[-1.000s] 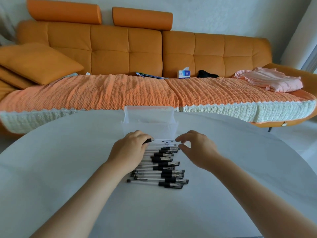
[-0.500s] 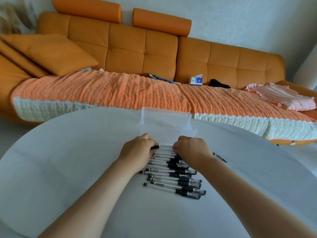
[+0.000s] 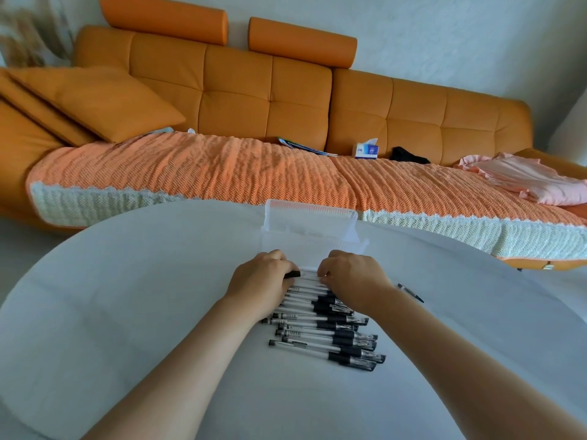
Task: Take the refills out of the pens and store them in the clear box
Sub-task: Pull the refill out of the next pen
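Note:
A row of several clear pens with black grips [image 3: 330, 331] lies on the white table, just in front of me. Both hands work on the farthest pen [image 3: 307, 274] of the row. My left hand [image 3: 259, 284] grips its black end, which sticks out between the fingers. My right hand [image 3: 352, 281] holds the same pen's other end with curled fingers. The open clear box [image 3: 313, 230] stands right behind the hands, its lid raised at the back. One black pen part [image 3: 410, 292] lies alone to the right of my right wrist.
The round white table [image 3: 127, 312] spreads wide on both sides of the pens. Behind it stands an orange sofa [image 3: 254, 100] with a knitted orange cover, cushions, a tissue pack [image 3: 366, 149] and pink clothes [image 3: 533, 179].
My right hand has come in from the right and closed on the far pen opposite my left hand. A black pen part now lies to the right. The view has swung left.

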Demonstrator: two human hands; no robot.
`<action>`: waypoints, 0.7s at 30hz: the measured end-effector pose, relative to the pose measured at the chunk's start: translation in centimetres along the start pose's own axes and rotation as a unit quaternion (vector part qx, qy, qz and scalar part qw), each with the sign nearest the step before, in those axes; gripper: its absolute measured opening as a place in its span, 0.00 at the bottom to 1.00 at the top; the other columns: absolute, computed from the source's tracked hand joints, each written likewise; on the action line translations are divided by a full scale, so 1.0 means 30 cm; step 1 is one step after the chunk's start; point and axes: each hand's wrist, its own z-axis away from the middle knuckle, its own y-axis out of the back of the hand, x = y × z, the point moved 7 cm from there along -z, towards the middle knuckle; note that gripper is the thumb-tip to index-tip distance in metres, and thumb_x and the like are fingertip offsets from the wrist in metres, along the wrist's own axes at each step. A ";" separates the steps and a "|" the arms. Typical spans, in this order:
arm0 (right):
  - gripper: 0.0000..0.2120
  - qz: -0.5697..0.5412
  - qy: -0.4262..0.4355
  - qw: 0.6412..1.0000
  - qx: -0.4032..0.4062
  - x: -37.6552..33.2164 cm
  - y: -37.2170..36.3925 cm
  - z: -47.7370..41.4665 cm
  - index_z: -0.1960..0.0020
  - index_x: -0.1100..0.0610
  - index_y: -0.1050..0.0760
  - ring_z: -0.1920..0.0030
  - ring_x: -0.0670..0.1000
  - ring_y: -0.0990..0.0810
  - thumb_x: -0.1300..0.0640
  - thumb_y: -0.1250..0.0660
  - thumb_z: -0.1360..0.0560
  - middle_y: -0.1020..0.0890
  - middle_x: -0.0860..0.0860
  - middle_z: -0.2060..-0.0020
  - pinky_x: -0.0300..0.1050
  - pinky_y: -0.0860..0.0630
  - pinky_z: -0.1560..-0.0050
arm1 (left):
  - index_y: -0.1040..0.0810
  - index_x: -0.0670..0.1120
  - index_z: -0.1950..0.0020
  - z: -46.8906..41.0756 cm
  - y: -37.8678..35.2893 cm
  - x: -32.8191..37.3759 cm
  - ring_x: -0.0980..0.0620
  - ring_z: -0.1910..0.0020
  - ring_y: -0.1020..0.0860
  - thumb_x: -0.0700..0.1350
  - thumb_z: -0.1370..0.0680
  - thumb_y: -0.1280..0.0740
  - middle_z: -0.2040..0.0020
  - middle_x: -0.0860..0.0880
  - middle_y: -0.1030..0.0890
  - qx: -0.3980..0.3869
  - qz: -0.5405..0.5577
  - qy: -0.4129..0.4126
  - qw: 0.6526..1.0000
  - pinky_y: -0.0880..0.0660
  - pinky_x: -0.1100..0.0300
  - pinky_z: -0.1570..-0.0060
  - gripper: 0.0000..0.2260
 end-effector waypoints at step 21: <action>0.13 -0.205 0.004 0.973 0.104 0.055 0.093 0.188 0.37 0.52 0.22 0.47 0.47 0.21 0.59 0.41 0.17 0.20 0.45 0.45 0.42 0.24 0.46 | 0.19 0.53 0.45 0.013 0.077 0.181 0.52 0.53 0.23 0.49 0.20 0.35 0.54 0.56 0.19 0.079 -0.031 -0.106 0.991 0.26 0.56 0.62 0.08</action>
